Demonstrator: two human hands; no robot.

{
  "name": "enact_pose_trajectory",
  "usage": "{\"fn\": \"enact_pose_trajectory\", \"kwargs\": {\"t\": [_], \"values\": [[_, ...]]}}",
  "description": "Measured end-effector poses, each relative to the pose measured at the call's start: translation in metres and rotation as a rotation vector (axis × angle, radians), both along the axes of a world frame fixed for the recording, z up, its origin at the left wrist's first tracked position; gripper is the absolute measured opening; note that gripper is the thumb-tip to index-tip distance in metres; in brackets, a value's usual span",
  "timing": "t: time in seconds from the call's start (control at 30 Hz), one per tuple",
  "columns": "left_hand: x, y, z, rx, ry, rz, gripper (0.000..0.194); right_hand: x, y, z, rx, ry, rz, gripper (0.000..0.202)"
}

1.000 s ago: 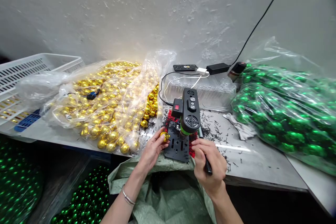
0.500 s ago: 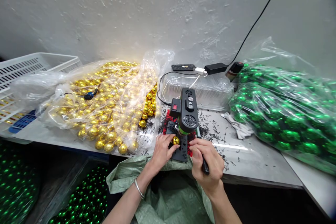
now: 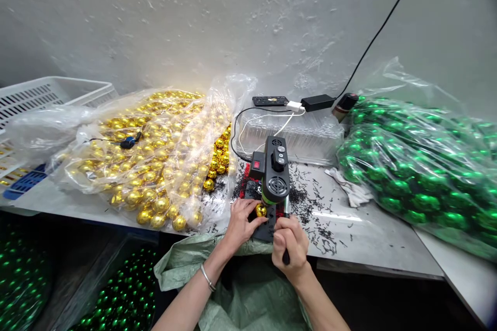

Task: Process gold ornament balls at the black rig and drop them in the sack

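Note:
My left hand (image 3: 244, 221) pinches a shiny gold ball (image 3: 261, 210) between thumb and fingers, directly under the head of a small black bench drill press (image 3: 276, 170). The ball's top meets the underside of the drill head, and the bit itself is hidden. To the right of the drill, my right hand (image 3: 290, 245) is wrapped round the black grip of the press's lever handle (image 3: 286, 257). Black shavings (image 3: 306, 204) lie scattered round the base.
A clear plastic bag of gold balls (image 3: 155, 155) lies left, beside a white basket (image 3: 58, 85). On the right rests a bag of green balls (image 3: 419, 165). Behind the drill are a clear plastic box (image 3: 310, 139) and a power adapter (image 3: 318, 102). A green sack (image 3: 248, 289) hangs at the table's front.
My right hand has swung the lever left and down, and the drill head has dropped onto the gold ball. My left hand keeps the ball in about the same place.

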State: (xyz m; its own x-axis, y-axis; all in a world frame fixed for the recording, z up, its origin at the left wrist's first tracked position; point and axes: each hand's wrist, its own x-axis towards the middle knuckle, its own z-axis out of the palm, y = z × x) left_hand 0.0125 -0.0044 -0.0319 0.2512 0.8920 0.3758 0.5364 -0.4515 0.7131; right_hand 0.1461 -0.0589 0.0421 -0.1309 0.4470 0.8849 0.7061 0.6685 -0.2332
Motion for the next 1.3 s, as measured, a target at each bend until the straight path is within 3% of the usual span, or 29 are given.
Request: {"fn": "enact_pose_trajectory", "kwargs": {"t": [0.27,0.37,0.47,0.57,0.67,0.77,0.87,0.93,1.0,1.1,1.2,1.3], "values": [[0.000,-0.001,-0.001,0.002,0.019,0.007,0.033,-0.002,0.008,-0.023,0.072,0.040,-0.029,0.024],[0.001,0.000,0.000,-0.004,0.011,0.008,0.032,-0.001,0.009,-0.024,0.093,-0.004,-0.002,0.022],[0.003,0.003,0.003,-0.018,-0.002,0.011,0.033,0.000,0.006,-0.005,0.061,0.011,0.002,0.021],[0.001,0.003,0.008,-0.028,-0.045,0.018,0.033,0.000,0.001,0.031,-0.042,0.079,0.010,0.021],[-0.006,-0.017,0.011,-0.008,-0.092,0.034,0.036,-0.002,-0.001,0.063,-0.128,0.127,-0.013,0.023],[-0.020,-0.052,0.009,0.043,-0.041,-0.051,0.051,-0.003,0.000,0.070,-0.131,0.131,-0.013,0.024],[-0.036,-0.070,0.013,0.106,0.029,-0.111,0.066,-0.005,0.001,0.061,-0.098,0.137,0.006,0.025],[-0.049,-0.057,0.025,0.130,0.063,-0.024,0.050,-0.006,0.000,0.054,-0.089,0.144,0.014,0.026],[-0.063,-0.027,0.041,0.092,0.158,0.177,0.032,-0.006,0.000,0.051,-0.079,0.144,0.014,0.026],[-0.080,0.023,0.061,-0.122,0.424,0.482,0.032,-0.006,-0.001,0.049,-0.074,0.130,0.009,0.026],[-0.084,0.052,0.066,-0.237,0.517,0.579,0.033,-0.006,-0.001,0.048,-0.075,0.133,0.010,0.025],[-0.080,0.059,0.063,-0.307,0.568,0.582,0.031,-0.005,-0.001,0.047,-0.072,0.134,0.015,0.024]]}}
